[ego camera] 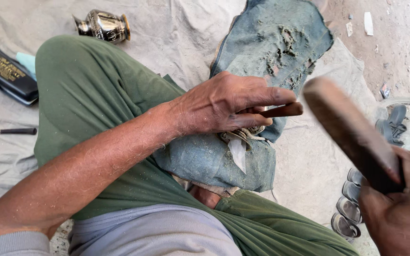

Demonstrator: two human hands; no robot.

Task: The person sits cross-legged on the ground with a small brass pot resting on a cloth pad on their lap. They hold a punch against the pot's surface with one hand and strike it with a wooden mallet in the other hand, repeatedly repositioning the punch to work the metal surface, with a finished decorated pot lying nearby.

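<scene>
Loose olive-green trousers [91, 90] cover the crossed legs; a grey shirt [153, 232] shows at lower centre, its sleeve [10, 244] lower left.

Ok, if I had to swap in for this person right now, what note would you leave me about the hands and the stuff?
Left hand: closed on a thin brown rod, pressing a small metal piece onto the blue cloth on the lap.
Right hand: closed on a wooden stick, raised, blurred, apart from the rod.
Done: piece pinned, rod beside it.
Left: how far the work on the piece has got cannot be told.
Nearby: metal vase and black-handled tool on the ground sheet.
</scene>
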